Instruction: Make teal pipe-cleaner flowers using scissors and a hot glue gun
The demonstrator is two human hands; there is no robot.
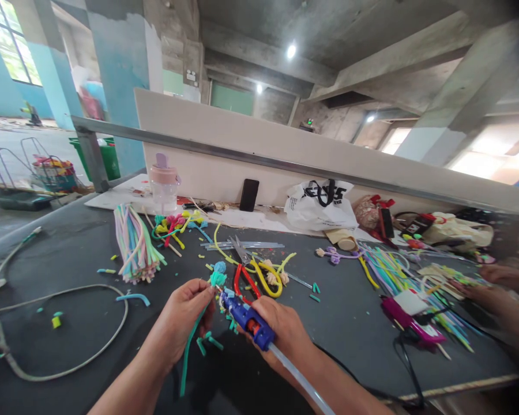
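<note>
My left hand (181, 320) pinches a teal pipe cleaner (190, 351), whose long tail hangs down past the fingers. At its top sits a small fuzzy teal and blue bundle (218, 275). My right hand (281, 325) is wrapped round a blue glue gun (246, 320), with a clear glue stick (303, 377) sticking out of its back end. The gun's nozzle points at the teal bundle, close to my left fingertips; whether they touch I cannot tell. Short teal cut pieces (210, 341) lie below the hands. Beyond them rest scissors (246, 271) with red and yellow handles.
A bunch of pastel pipe cleaners (138, 245) stands at left, near a looped grey cable (123, 323). A water bottle (163, 187), a phone (249, 195) and a white bag (322, 204) line the back. At right are more pipe cleaners (384, 265) and another person's hand (493, 291).
</note>
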